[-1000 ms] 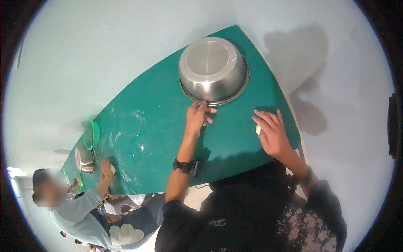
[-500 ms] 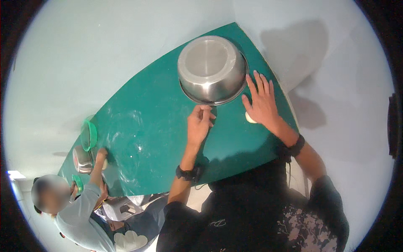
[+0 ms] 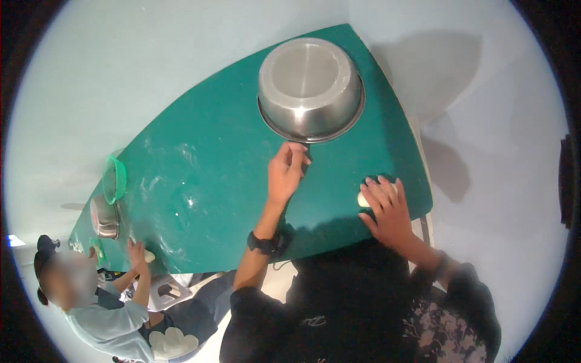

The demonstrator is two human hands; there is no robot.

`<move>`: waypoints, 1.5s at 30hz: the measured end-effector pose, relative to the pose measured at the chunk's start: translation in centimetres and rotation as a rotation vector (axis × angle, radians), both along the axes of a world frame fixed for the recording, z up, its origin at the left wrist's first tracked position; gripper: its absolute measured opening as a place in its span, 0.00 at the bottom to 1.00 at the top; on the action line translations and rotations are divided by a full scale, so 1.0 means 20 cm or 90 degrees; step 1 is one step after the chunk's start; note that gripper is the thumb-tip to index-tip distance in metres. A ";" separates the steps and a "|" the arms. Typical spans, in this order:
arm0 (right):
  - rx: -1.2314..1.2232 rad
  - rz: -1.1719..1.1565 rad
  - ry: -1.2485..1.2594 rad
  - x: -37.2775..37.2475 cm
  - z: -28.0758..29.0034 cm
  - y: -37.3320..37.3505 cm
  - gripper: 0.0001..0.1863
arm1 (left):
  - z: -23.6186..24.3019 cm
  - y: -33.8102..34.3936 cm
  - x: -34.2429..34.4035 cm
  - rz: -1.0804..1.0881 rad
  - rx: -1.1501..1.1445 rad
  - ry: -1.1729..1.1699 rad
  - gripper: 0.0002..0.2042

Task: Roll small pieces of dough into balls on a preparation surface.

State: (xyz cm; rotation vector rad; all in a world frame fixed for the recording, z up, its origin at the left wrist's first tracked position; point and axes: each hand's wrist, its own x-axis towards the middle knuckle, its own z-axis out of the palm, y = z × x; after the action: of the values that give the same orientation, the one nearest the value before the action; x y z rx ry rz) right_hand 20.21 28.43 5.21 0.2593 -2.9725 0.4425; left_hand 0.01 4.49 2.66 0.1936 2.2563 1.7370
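My right hand [image 3: 389,213] lies with fingers outstretched over a pale lump of dough [image 3: 363,199], which shows at the left edge of the fingers and partly between them. The rest of the dough is hidden beneath that hand. My left hand [image 3: 286,174] is closed, its fingers curled, just at the near rim of a large steel bowl [image 3: 308,91]. The bowl stands upside down on the green table. Whether the left fingertips touch the rim or hold anything cannot be made out.
White flour smears the green table [image 3: 230,139] toward the left. On the far left are a green basket [image 3: 114,179] and a smaller steel bowl [image 3: 105,216]. Beside them a co-worker [image 3: 115,323] has hands near another pale lump [image 3: 149,254]. A wall borders the table's right side.
My right hand has come back from beside the bowl and now lies over the dough. The left hand stays at the bowl's rim. The co-worker's hands have shifted; the view has moved slightly.
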 end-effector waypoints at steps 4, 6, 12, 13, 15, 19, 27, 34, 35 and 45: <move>-0.057 0.020 0.019 -0.02 -0.05 0.08 0.31 | 0.00 0.00 0.01 -0.014 0.006 -0.001 0.14; -0.280 0.002 -0.037 -0.08 0.02 0.12 0.25 | 0.03 0.00 0.04 -0.023 0.003 -0.021 0.12; -0.820 -0.100 -0.003 -0.27 0.23 0.09 0.16 | 0.24 0.14 0.26 -0.205 -0.012 0.213 0.14; -0.808 -0.093 -0.012 -0.29 0.18 0.09 0.17 | 0.24 0.18 0.28 -0.206 -0.012 0.215 0.14; -0.689 -0.075 0.009 -0.29 0.03 0.08 0.18 | 0.22 0.27 0.31 -0.274 -0.026 0.391 0.18; -0.524 -0.015 0.052 -0.24 0.08 -0.01 0.23 | 0.17 0.37 0.39 -0.242 0.024 0.371 0.25; -0.239 0.035 0.094 -0.28 -0.07 -0.15 0.33 | 0.25 0.41 0.42 -0.285 0.025 0.441 0.24; -0.085 -0.103 0.111 -0.59 -0.11 -0.08 0.36 | 0.11 0.22 0.41 -0.085 -0.022 0.405 0.16; -0.097 -0.115 0.143 -0.61 -0.12 -0.07 0.34 | 0.10 0.19 0.40 -0.063 -0.052 0.381 0.14; -0.145 0.027 0.124 -0.09 -0.06 -0.08 0.35 | -0.02 0.21 0.12 -0.074 0.050 0.239 0.08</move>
State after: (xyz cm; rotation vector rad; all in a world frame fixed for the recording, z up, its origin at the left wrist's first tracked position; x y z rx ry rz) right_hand 18.39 26.77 4.02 0.3204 -2.7025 0.7114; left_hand 2.50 8.63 2.20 0.7077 2.3661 1.8542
